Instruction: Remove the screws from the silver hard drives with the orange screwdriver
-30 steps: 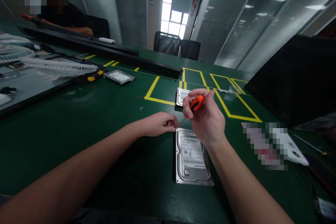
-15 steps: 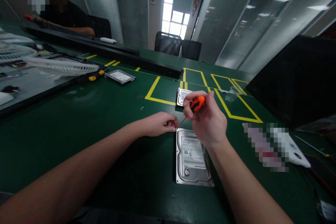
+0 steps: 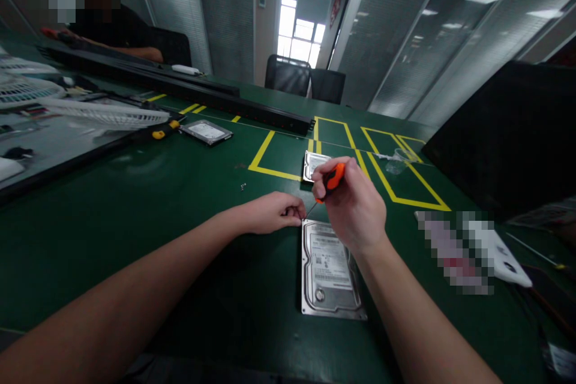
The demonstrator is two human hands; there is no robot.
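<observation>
A silver hard drive (image 3: 329,270) lies label-up on the green table (image 3: 157,216) in front of me. My right hand (image 3: 353,204) is closed around an orange-handled screwdriver (image 3: 330,179), its thin shaft angled down-left to the drive's far left corner. My left hand (image 3: 270,213) rests on the table beside that corner, fingers pinched together at the screwdriver's tip; what they hold is too small to see. A second hard drive (image 3: 312,165) lies just beyond my right hand.
A third drive (image 3: 206,131) and a yellow-handled tool (image 3: 164,130) lie far left. A loose screw (image 3: 242,186) sits on the table. Yellow tape boxes (image 3: 342,150), a clear cup (image 3: 398,160), a black power strip (image 3: 225,99), a black case (image 3: 504,132) at right. Another person sits at far left.
My right hand's fingers have shifted on the orange handle, covering more of it, as if twisting. The left hand and the drive have stayed put.
</observation>
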